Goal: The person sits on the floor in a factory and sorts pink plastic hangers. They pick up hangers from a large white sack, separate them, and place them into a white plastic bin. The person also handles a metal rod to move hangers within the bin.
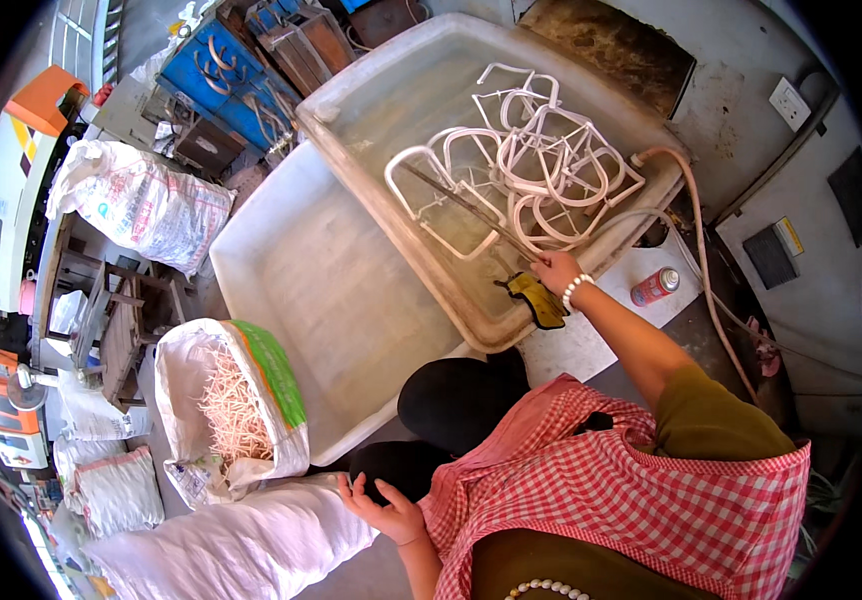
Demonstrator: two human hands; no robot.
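Observation:
My right hand [557, 274] grips the near end of a thin, dark rod [474, 213] at the edge of a pale plastic tub [393, 232]. The rod slants out over shallow, cloudy water and reaches among a tangle of pinkish-white moulded plastic frames [581, 201]. Its far end lies by one bent frame at the left of the heap. Right beside this hand, a yellow and black work glove [540, 300] drapes over the tub's rim. My left hand [382, 510] is by my knee, palm up, fingers apart and holding nothing.
A second whitish tub [326, 300] sits to the left, partly under the first. Nearby stands an open woven sack [277, 367] of thin pink plastic pieces. At right are a spray can [654, 286] and an orange hose [693, 187]. A full sack [153, 206] stands further left.

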